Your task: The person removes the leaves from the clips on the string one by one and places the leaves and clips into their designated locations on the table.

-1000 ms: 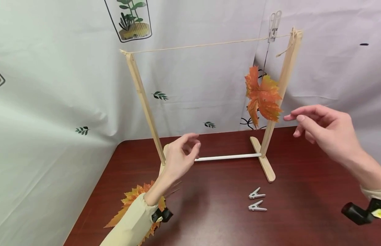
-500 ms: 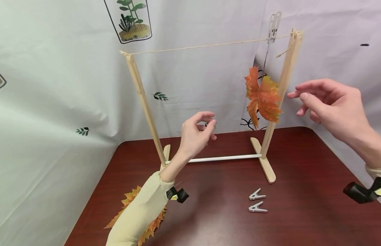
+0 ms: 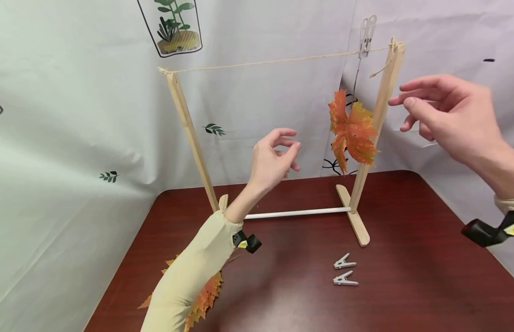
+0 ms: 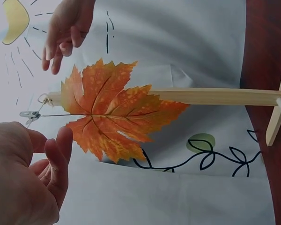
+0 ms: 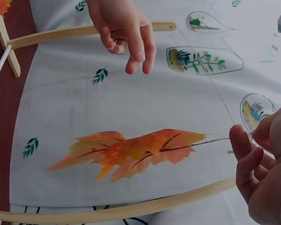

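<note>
An orange maple leaf [image 3: 352, 131] hangs by its stem from a pale clothespin [image 3: 367, 37] on the string [image 3: 265, 62], close to the frame's right post. My left hand [image 3: 273, 159] is in the air left of the leaf, fingers loosely bent and holding nothing. Right of the post, my right hand [image 3: 456, 117] hovers with relaxed fingers, also holding nothing. In the left wrist view the leaf [image 4: 122, 112] faces the camera, just beyond my left fingers. The right wrist view shows the leaf [image 5: 136, 150] more edge-on, its stem passing behind my right fingertips.
Two grey clips [image 3: 344, 262] lie on the dark red table [image 3: 298, 286]. More autumn leaves [image 3: 207, 299] lie at the front left, partly hidden by the left sleeve. The wooden frame [image 3: 190, 133] has a white crossbar [image 3: 298, 213] low down. Printed cloth [image 3: 257, 106] hangs behind.
Both hands have risen; the left also went rightward, away from the table leaves. The hanging leaf and the clips on the table have stayed put.
</note>
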{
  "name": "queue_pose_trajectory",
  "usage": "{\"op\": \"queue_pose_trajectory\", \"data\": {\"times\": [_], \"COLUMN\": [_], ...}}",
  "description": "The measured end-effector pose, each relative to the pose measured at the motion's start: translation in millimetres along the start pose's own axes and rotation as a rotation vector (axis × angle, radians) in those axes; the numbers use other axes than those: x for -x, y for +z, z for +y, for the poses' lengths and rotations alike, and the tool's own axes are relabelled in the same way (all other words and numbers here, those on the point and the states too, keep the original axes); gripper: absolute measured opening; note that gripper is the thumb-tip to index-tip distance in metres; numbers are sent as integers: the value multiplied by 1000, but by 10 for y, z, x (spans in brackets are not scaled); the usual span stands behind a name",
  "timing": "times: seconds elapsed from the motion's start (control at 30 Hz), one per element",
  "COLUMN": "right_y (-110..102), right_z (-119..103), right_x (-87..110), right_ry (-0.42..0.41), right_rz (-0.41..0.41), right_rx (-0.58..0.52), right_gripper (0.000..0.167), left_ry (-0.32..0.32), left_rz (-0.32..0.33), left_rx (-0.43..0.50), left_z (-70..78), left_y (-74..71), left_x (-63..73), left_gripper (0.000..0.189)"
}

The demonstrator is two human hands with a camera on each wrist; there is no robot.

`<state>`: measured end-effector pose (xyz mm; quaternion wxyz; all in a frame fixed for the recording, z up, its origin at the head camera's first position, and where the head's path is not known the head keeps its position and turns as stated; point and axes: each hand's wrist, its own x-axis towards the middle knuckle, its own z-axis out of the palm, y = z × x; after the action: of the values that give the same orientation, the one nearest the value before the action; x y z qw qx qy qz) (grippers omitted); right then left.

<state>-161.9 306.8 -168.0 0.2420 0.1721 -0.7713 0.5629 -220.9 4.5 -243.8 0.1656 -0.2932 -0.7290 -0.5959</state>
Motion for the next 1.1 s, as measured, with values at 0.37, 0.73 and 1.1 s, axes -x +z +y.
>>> {"op": "queue_pose_trajectory", "data": {"times": [0.37,0.73,1.1], "right_y": [-60,-118,-50], "right_z": [-94,-188,-361], "right_x": [-276,-645,-910], "right_ry": [-2,43,69], "right_rz": [-49,-41,-64], "right_rx": [60,-180,-54], "right_gripper": [32,32,32], "left_ry": [-24,-25,-70], "left_rz": [10,-24,-21], "left_rx": [36,54,89], "left_z": [49,191,315], "left_y": [177,341,447], "left_x": [-254,-516,-750], "left_gripper": [22,21,21]}}
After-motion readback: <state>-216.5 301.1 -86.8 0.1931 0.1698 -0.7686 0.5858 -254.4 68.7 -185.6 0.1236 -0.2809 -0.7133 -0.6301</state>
